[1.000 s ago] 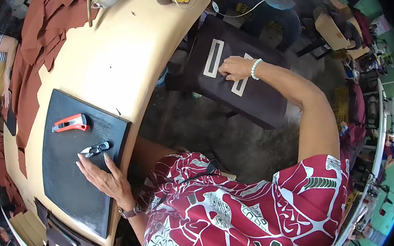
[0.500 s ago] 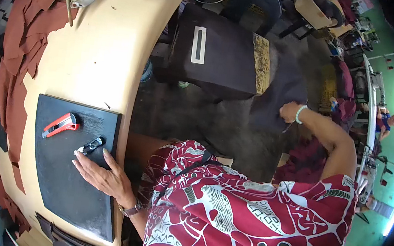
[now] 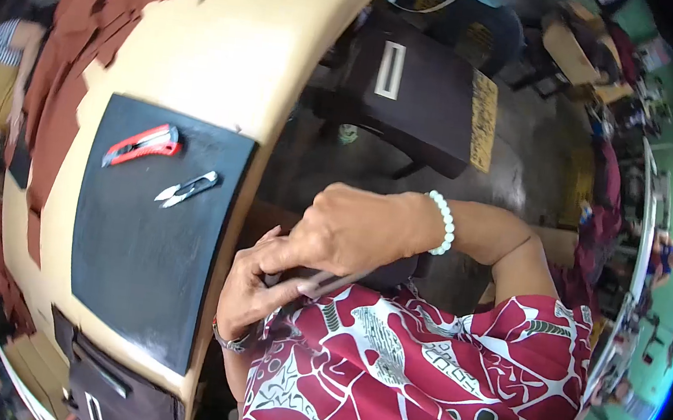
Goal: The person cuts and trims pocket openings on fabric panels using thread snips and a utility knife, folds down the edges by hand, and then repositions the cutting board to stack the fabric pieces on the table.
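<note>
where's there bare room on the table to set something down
The lower part of the black mat, below the snips, looks bare. So does much of the cream tabletop above the mat, beside the red-brown pieces. It's crowded around the red cutter and snips, and below the mat, where dark pieces lie.

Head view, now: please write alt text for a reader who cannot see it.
Left hand and right hand together hold dark material; on the table beside them, a red utility knife and thread snips lie on a black board.
</note>
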`<state>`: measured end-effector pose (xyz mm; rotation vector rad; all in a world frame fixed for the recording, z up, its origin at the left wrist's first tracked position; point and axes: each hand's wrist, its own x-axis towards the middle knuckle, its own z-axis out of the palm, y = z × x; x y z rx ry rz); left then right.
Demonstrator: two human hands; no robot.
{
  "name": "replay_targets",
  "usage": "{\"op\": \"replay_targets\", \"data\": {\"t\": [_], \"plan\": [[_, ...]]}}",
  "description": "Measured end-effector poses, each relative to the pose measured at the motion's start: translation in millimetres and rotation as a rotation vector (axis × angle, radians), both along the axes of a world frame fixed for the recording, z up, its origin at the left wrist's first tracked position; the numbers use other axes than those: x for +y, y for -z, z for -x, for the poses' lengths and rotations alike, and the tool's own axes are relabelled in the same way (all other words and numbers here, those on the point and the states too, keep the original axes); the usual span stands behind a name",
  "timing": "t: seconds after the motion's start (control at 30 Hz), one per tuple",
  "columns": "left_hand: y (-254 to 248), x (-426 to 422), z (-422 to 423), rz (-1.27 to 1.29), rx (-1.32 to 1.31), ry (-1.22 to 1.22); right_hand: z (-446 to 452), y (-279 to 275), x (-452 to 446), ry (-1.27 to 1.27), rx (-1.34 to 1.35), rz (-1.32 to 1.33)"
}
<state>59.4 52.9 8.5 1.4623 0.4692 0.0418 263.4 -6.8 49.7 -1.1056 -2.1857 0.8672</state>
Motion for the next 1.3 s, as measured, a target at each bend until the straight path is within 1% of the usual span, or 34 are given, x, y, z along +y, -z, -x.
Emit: {"op": "replay_targets", "data": {"t": [0.03, 0.07, 0.1, 0.13, 0.2, 0.27, 0.33, 0.37, 0.4, 0.47, 0.5, 0.53, 0.57, 0.6, 0.63, 0.67, 0.7, 0.73, 0.77, 0.8, 0.83, 0.87, 0.93, 0.97, 1.0, 1.03, 1.1, 1.13, 1.2, 1.27, 1.3], "plan": [[-19.3, -3.9, 3.0, -0.078, 0.006, -0.164, 2.1, -5.5, 7.8, 0.013, -0.005, -0.015], [-27.2, -8.1, 10.4, 0.043, 0.016, -0.333, 4.0, -9.8, 15.5, 0.025, -0.009, -0.029], [-20.3, -7.3, 13.8, -0.104, 0.055, -0.409, -6.1, -5.5, 25.5, 0.021, -0.006, -0.08], [-20.1, -5.2, 33.6, -0.248, 0.098, -0.471, -1.4, -7.9, 30.8, -0.013, 0.01, -0.068], [-33.3, -5.2, 68.5, -0.547, 0.087, -0.574, 9.6, -11.1, 39.7, -0.085, 0.049, -0.031], [-47.6, -10.1, 103.1, -0.516, 0.239, -0.75, 21.2, -5.6, 45.0, -0.158, 0.053, -0.002], [-60.1, -17.4, 136.2, -0.538, 0.313, -0.976, 33.4, 0.2, 48.0, -0.228, 0.013, 0.021], [-71.6, -17.6, 151.1, -0.618, 0.429, -0.941, 37.7, 1.7, 50.6, -0.258, 0.043, 0.056], [-81.6, -14.0, 164.4, -0.792, 0.502, -0.857, 41.5, 2.6, 52.5, -0.287, 0.041, 0.066], [-99.0, -5.5, 183.5, -0.992, 0.616, -0.895, 53.3, 1.2, 53.4, -0.332, 0.028, 0.079], [-111.2, 2.4, 183.4, -1.069, 0.649, -0.912, 58.3, 3.9, 54.3, -0.331, 0.062, 0.095], [-118.1, 16.5, 193.2, -1.072, 0.658, -0.877, 61.5, 4.0, 56.4, -0.302, 0.081, 0.127], [-114.3, 35.4, 212.2, -1.224, 0.581, -0.829, 68.3, -5.4, 57.4, -0.267, 0.076, 0.17], [-124.5, 55.5, 213.9, -1.187, 0.766, -0.74, 75.7, -7.7, 59.8, -0.235, 0.088, 0.205], [-115.4, 75.0, 221.6, -1.431, 0.816, -0.698, 85.2, -2.3, 64.9, -0.174, 0.103, 0.13], [-107.5, 98.0, 221.7, -1.346, 0.922, -0.691, 92.7, 2.6, 71.4, -0.118, 0.033, 0.088], [-86.4, 126.9, 233.3, -1.335, 1.066, -0.671, 102.1, 9.7, 80.6, -0.064, 0.005, 0.067], [-71.9, 142.5, 230.4, -1.369, 1.189, -0.693, 111.3, 18.0, 89.0, -0.006, -0.021, 0.049], [-66.2, 139.1, 215.2, -1.459, 1.357, -0.658, 118.5, 29.3, 98.5, 0.021, -0.08, 0.031], [-35.8, 147.9, 206.1, -1.763, 1.491, -0.715, 114.5, 41.0, 107.6, 0.057, -0.137, 0.008], [-24.5, 148.2, 202.1, -1.84, 1.382, -0.844, 120.1, 40.2, 111.3, 0.102, -0.168, 0.002], [-26.8, 132.5, 182.7, -1.797, 1.246, -0.935, 123.6, 41.4, 114.7, 0.103, -0.19, -0.013], [-19.2, 91.0, 148.0, -1.738, 0.922, -0.957, 123.4, 43.7, 120.0, 0.104, -0.24, -0.039], [-18.4, 63.6, 126.7, -1.623, 0.768, -0.969, 124.6, 39.7, 119.5, 0.109, -0.246, -0.005], [-10.9, 41.2, 113.8, -1.515, 0.605, -0.907, 125.3, 39.8, 120.2, 0.114, -0.201, -0.046], [-2.9, 18.8, 98.7, -1.393, 0.536, -0.819, 121.1, 42.5, 119.9, 0.119, -0.16, -0.084], [17.3, -10.3, 84.6, -1.241, 0.551, -0.714, 113.3, 50.9, 124.8, 0.152, -0.072, -0.14], [20.4, -22.3, 78.5, -1.192, 0.61, -0.684, 106.9, 37.9, 119.9, 0.242, -0.106, -0.168], [24.5, -30.1, 76.3, -1.194, 0.614, -0.726, 91.1, 29.6, 114.5, 0.399, -0.075, -0.139], [26.1, -35.4, 68.6, -1.188, 0.637, -0.765, 63.6, 40.4, 108.3, 0.443, -0.151, -0.315], [25.6, -36.3, 64.5, -1.189, 0.65, -0.783, 54.0, 38.7, 98.9, 0.469, -0.241, -0.276]]}}
